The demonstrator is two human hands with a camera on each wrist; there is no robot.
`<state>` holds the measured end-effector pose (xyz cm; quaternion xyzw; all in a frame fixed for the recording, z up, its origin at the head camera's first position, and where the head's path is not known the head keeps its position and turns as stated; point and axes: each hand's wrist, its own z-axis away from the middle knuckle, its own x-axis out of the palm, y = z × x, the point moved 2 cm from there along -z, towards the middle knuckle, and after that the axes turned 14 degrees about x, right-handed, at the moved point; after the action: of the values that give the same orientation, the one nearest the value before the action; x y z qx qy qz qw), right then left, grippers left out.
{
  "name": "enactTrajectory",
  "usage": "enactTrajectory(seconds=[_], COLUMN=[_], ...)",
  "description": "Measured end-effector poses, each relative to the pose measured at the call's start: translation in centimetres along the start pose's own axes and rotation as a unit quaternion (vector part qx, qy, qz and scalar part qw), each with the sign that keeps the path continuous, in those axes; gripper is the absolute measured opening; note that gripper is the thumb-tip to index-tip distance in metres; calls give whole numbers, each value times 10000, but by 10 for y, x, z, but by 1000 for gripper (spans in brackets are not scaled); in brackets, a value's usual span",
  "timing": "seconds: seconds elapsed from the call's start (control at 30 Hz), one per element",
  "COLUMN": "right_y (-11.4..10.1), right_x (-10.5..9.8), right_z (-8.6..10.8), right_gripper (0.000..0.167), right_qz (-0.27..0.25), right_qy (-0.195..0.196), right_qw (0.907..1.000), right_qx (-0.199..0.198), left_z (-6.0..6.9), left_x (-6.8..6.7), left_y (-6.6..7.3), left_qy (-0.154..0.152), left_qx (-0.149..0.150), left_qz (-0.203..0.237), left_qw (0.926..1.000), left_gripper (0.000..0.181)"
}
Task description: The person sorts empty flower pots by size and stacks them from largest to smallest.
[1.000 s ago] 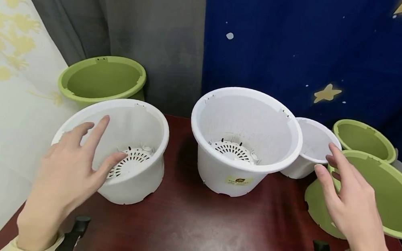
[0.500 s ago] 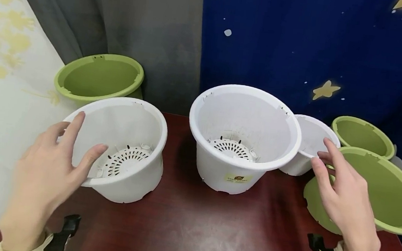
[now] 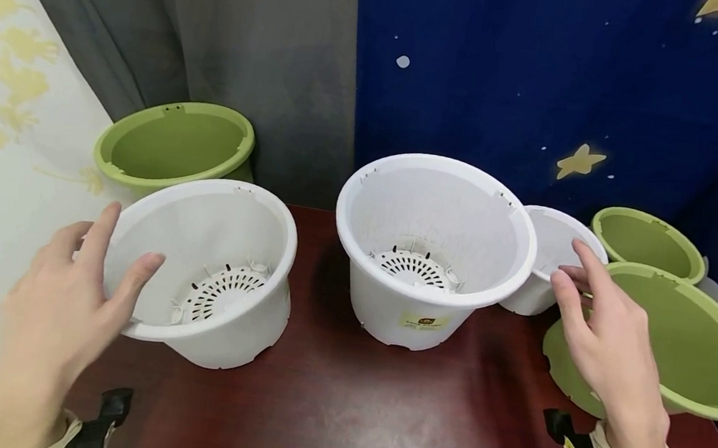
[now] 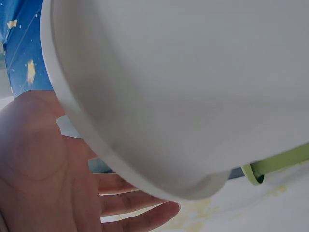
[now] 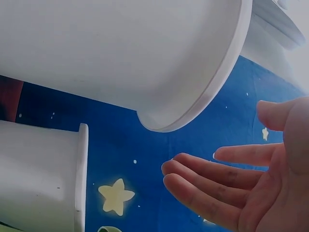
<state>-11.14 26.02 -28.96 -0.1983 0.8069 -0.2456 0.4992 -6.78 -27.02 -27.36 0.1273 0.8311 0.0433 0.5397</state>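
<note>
We see the left white tub (image 3: 227,240) on the dark red table (image 3: 374,406), with the left hand (image 3: 63,296) at its outer rim, fingers spread and thumb apart; whether skin meets plastic, we cannot tell. Its smooth, matte walls flare to a rounded lip, and radiating slots pierce its round floor. Near the middle we find a second white tub (image 3: 438,239), a yellowish label (image 3: 426,321) on its wall. The right hand (image 3: 614,342) is relaxed, fingers loosely extended, near a smooth green tub (image 3: 704,344). Behind hangs a star-printed blue curtain (image 3: 478,62).
</note>
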Motion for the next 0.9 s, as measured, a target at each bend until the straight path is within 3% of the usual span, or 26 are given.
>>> enactTrajectory(seconds=[0.57, 0.9], right_y=[-8, -14], right_x=[15, 20], right_z=[-4, -8], right_gripper=[52, 54], right_qz=[-124, -3], right_qy=[-273, -353], right_qw=[9995, 9991], right_qx=[-43, 253], left_z=[2, 1], left_x=[5, 8], left_y=[-28, -41], left_qy=[-628, -765], left_qx=[-432, -485], left_qz=[27, 50], left_qw=[9971, 9959], left_gripper=[79, 86])
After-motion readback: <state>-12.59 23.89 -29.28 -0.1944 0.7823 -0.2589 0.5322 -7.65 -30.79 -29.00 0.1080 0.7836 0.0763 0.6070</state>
